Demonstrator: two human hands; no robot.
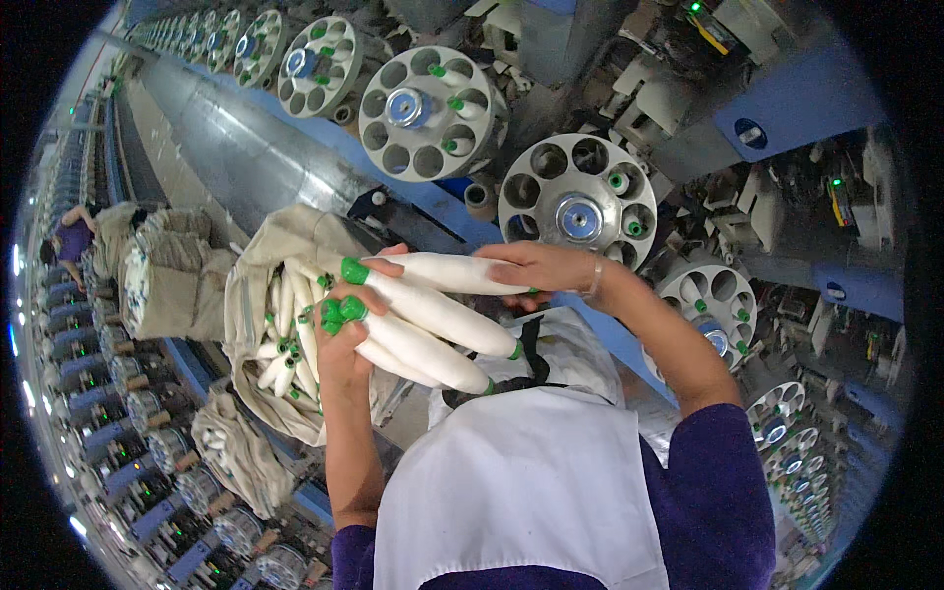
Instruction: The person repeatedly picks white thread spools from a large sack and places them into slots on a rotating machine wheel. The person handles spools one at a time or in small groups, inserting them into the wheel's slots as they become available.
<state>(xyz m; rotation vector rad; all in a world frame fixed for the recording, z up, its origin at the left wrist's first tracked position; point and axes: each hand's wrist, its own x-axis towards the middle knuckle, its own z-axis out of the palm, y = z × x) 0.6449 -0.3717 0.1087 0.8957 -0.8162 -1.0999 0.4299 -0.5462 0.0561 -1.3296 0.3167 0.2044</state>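
The left hand is closed around the green ends of several white yarn bobbins, which fan out to the right, beyond the right edge of the cloth sack. The right hand is curled around the right end of the uppermost bobbin. Support the bundle firmly at the green ends to prevent slipping. Handle the uppermost bobbin lightly; pressure or rubbing could disturb the wound layers.
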